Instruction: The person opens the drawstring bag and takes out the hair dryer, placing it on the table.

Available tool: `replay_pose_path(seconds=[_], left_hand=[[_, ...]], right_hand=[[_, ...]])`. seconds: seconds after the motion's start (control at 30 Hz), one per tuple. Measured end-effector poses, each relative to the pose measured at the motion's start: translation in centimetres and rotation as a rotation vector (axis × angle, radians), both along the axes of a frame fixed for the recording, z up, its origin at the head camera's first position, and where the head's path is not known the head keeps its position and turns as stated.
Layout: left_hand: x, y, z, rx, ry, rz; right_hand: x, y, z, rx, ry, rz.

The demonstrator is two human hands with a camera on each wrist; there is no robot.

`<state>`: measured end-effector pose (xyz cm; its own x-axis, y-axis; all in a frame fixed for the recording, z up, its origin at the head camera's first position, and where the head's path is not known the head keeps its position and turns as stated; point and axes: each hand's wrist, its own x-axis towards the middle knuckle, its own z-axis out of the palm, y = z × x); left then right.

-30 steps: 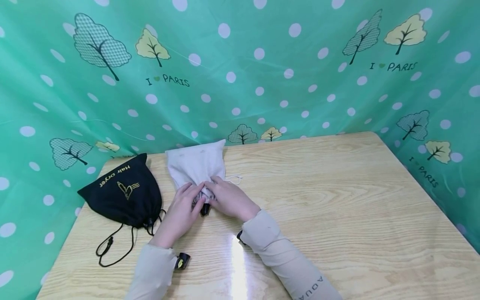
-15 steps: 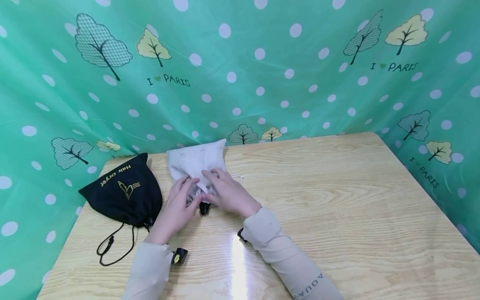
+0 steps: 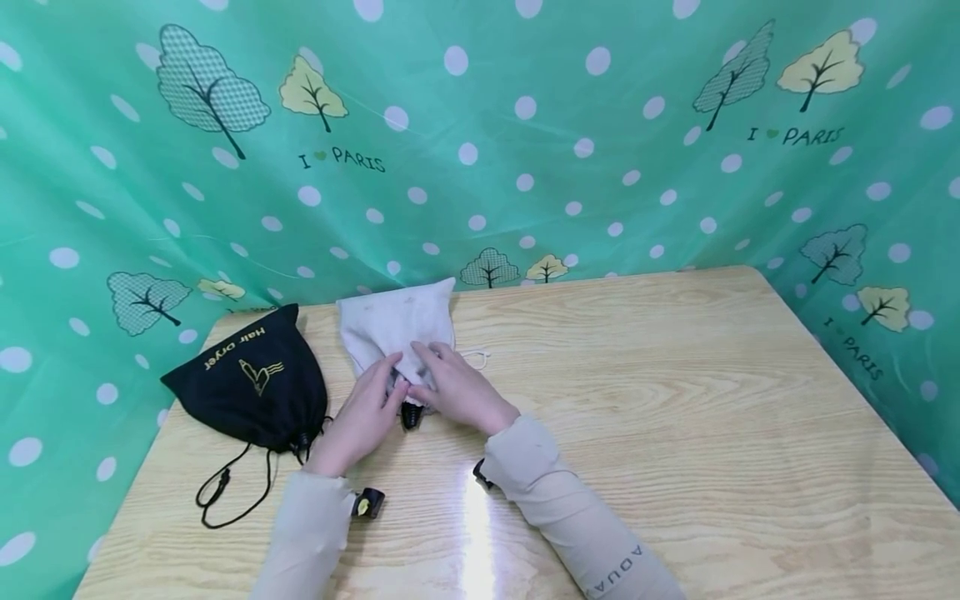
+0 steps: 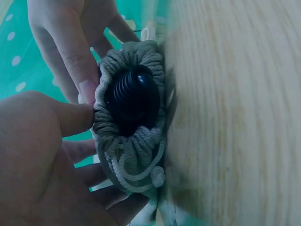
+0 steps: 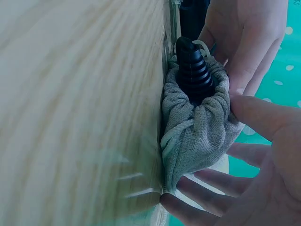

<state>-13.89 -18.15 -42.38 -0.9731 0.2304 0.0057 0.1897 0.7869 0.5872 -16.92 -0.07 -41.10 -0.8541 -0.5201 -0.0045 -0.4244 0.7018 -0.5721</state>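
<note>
We've got a black pouch (image 3: 266, 396) on the wood-grain worktop (image 3: 675, 375), green printed cloth (image 3: 562, 83) around it.
Pouch lies at the worktop's left side, wide end toward the cloth, gathered neck toward us; gold "Hair Dryer" lettering (image 3: 235, 348) and a gold motif (image 3: 259, 377) on it, lettering upside down to us. Black cord loops out from the neck, slider (image 3: 223, 478) on it. Cloth print: pale dots, checked and yellow trees (image 3: 822, 65), "PARIS" text (image 3: 358, 159). We see bright glare (image 3: 477, 533) on the worktop.
</note>
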Motion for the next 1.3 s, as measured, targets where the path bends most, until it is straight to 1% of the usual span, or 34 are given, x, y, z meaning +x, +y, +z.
replay_pose_path(seconds=[0.23, 0.47, 0.67, 0.77, 1.0, 1.17, 1.3], left_hand=[[0.0, 0.4, -0.4, -0.006, 0.006, 0.000], [0.0, 0.8, -0.7, -0.005, 0.064, -0.014], [0.1, 1.2, -0.8, -0.010, 0.045, -0.025], [0.1, 1.3, -0.9, -0.017, 0.033, -0.022], [0.1, 1.2, -0.9, -0.028, 0.031, -0.019], [0.2, 1.3, -0.8, -0.028, 0.033, -0.013], [0.3, 1.7, -0.8, -0.023, 0.034, -0.020]], right_hand=[[0.2, 0.0, -0.2, 0.026, 0.038, 0.011], [0.2, 0.3, 0.0, 0.059, 0.028, 0.007], [0.1, 0.9, 0.6, 0.072, 0.013, 0.008], [0.1, 1.0, 0.5, 0.074, 0.006, 0.012], [0.0, 0.9, 0.4, 0.083, -0.010, 0.003], [0.0, 1.0, 0.6, 0.079, -0.010, 0.012], [0.1, 1.3, 0.9, 0.070, -0.018, 0.015]])
